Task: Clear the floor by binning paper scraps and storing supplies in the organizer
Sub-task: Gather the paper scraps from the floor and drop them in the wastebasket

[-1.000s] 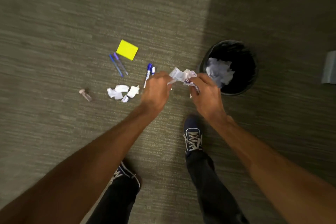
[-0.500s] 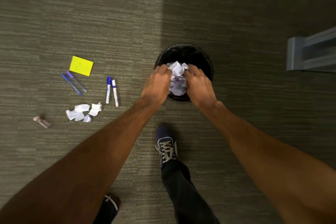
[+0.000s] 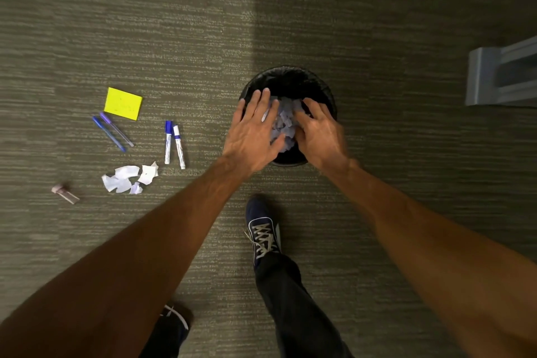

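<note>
A round black bin (image 3: 290,74) stands on the carpet with crumpled white paper (image 3: 283,122) inside. My left hand (image 3: 251,135) hovers over its left rim, fingers spread, holding nothing. My right hand (image 3: 318,135) is over the right side, fingers loosely apart above the paper. Left of the bin lie torn paper scraps (image 3: 129,177), two white markers with blue caps (image 3: 173,144), two blue pens (image 3: 113,131), a yellow sticky pad (image 3: 123,103) and a small glue stick (image 3: 65,193).
A grey organizer (image 3: 499,75) sits at the right edge, partly cut off. My right shoe (image 3: 263,231) stands just in front of the bin, my left foot (image 3: 174,320) farther back. The floor is grey-green carpet.
Both hands carried a wad of paper right to the bin, then opened; the wad now lies in the bin. The view shifted right, bringing the organizer into sight.
</note>
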`<state>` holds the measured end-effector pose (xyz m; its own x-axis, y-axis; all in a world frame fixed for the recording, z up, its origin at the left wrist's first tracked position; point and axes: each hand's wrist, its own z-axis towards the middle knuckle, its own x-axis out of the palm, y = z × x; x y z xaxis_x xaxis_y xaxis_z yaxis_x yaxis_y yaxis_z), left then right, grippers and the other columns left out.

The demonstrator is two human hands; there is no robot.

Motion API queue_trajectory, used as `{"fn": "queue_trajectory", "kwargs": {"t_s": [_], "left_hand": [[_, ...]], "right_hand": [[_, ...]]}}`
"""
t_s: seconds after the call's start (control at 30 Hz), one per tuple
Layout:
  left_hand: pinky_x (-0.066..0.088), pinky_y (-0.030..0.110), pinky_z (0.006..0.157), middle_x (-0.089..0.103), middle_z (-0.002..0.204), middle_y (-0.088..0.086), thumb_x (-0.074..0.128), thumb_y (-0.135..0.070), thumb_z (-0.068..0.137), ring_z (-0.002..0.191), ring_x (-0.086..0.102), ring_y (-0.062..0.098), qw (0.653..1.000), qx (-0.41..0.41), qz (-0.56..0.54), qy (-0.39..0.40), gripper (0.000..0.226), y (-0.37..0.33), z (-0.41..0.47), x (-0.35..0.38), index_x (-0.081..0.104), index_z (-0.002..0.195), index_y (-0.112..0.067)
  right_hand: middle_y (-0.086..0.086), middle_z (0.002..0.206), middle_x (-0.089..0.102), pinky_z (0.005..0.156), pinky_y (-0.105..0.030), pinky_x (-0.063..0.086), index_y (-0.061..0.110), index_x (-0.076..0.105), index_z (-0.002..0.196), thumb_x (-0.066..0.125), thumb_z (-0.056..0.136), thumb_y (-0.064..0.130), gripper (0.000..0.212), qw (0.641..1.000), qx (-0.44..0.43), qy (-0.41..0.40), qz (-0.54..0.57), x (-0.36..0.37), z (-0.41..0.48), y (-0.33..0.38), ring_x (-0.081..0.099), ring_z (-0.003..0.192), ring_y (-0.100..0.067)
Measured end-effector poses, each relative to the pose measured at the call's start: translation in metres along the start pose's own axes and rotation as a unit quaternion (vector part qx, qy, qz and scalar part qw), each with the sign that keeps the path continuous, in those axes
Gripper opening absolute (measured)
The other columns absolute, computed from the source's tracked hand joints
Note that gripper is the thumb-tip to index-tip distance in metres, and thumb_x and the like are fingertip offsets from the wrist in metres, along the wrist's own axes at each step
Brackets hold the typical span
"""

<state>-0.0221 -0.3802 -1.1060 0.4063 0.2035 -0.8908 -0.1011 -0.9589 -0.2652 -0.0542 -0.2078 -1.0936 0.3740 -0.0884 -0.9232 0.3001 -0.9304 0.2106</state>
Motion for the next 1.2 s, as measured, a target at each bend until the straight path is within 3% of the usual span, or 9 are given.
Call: {"fn": "queue_trajectory", "kwargs": {"t_s": [0.1,0.3,0.47,0.63,0.77,0.9,1.0,1.1,1.2], "left_hand": [[0.007,0.048,0.127,0.002,0.169,0.015,0.028,-0.059,0.101,0.157,0.001,0.029,1.000,-0.007,0.000,-0.013,0.079,0.008,-0.012,-0.013,0.012,0.161,-0.010],[0.006,0.051,0.126,0.004,0.169,0.015,0.017,-0.063,0.097,0.157,0.004,0.030,0.998,-0.055,-0.023,-0.037,0.082,0.037,-0.057,-0.048,0.018,0.160,-0.010],[0.011,0.052,0.125,0.010,0.168,0.017,0.037,-0.057,0.098,0.157,0.010,0.030,0.989,-0.133,-0.045,-0.054,0.077,0.069,-0.120,-0.053,0.024,0.159,-0.011],[0.017,0.051,0.123,0.012,0.168,0.017,0.046,-0.055,0.097,0.155,0.016,0.033,0.978,-0.190,-0.072,-0.051,0.079,0.118,-0.190,-0.035,0.024,0.159,-0.012],[0.022,0.051,0.122,0.012,0.168,0.017,0.061,-0.056,0.088,0.153,0.022,0.035,0.960,-0.252,-0.117,-0.040,0.092,0.165,-0.246,0.001,0.023,0.159,-0.012],[0.030,0.060,0.117,-0.003,0.169,0.015,0.069,-0.060,0.078,0.153,0.018,0.038,0.938,-0.311,-0.153,-0.017,0.115,0.209,-0.287,0.049,-0.002,0.160,-0.021],[0.034,0.066,0.112,-0.013,0.168,0.010,0.076,-0.062,0.074,0.153,0.014,0.040,0.923,-0.346,-0.171,-0.003,0.125,0.240,-0.300,0.089,-0.010,0.158,-0.030],[0.037,0.066,0.110,-0.018,0.167,0.011,0.083,-0.060,0.069,0.154,0.009,0.041,0.908,-0.366,-0.202,0.000,0.133,0.272,-0.297,0.130,-0.011,0.158,-0.030],[0.032,0.061,0.117,-0.022,0.165,0.017,0.087,-0.055,0.066,0.154,0.001,0.043,0.899,-0.370,-0.234,-0.012,0.137,0.301,-0.282,0.171,-0.010,0.160,-0.025]], "right_hand": [[-0.015,0.150,0.046,0.083,-0.046,0.056,0.011,0.059,0.132,0.054,0.096,0.019,0.037,1.000,-0.009,0.003,-0.013,-0.011,-0.006,0.008,0.045,0.135,-0.033],[-0.017,0.147,0.043,0.085,-0.048,0.056,0.011,0.054,0.133,0.053,0.096,0.018,0.038,1.000,-0.031,-0.003,0.003,-0.035,-0.019,0.048,0.045,0.131,-0.034],[-0.018,0.143,0.047,0.093,-0.051,0.052,0.011,0.057,0.132,0.052,0.096,0.020,0.037,0.996,-0.081,-0.016,0.038,-0.043,-0.030,0.108,0.048,0.130,-0.036],[-0.021,0.144,0.045,0.094,-0.049,0.052,0.007,0.056,0.133,0.057,0.095,0.019,0.040,0.989,-0.132,0.023,0.061,-0.023,-0.039,0.174,0.053,0.124,-0.038],[-0.018,0.152,0.036,0.100,-0.050,0.051,0.014,0.045,0.145,0.065,0.091,0.028,0.060,0.983,-0.141,0.097,0.061,0.013,-0.045,0.228,0.046,0.134,-0.039],[-0.017,0.154,0.028,0.104,-0.052,0.048,0.019,0.033,0.152,0.075,0.084,0.033,0.081,0.971,-0.159,0.169,0.062,0.068,-0.049,0.273,0.040,0.138,-0.039],[-0.020,0.161,0.017,0.112,-0.050,0.041,0.018,0.026,0.157,0.080,0.082,0.033,0.093,0.963,-0.167,0.200,0.073,0.118,-0.046,0.296,0.031,0.145,-0.039],[-0.023,0.164,0.007,0.114,-0.048,0.039,0.018,0.022,0.159,0.082,0.081,0.029,0.098,0.960,-0.174,0.211,0.063,0.173,-0.036,0.313,0.025,0.149,-0.040],[-0.020,0.163,0.012,0.110,-0.047,0.043,0.018,0.023,0.158,0.081,0.082,0.024,0.096,0.958,-0.195,0.210,0.029,0.225,-0.017,0.325,0.033,0.145,-0.039]]}}
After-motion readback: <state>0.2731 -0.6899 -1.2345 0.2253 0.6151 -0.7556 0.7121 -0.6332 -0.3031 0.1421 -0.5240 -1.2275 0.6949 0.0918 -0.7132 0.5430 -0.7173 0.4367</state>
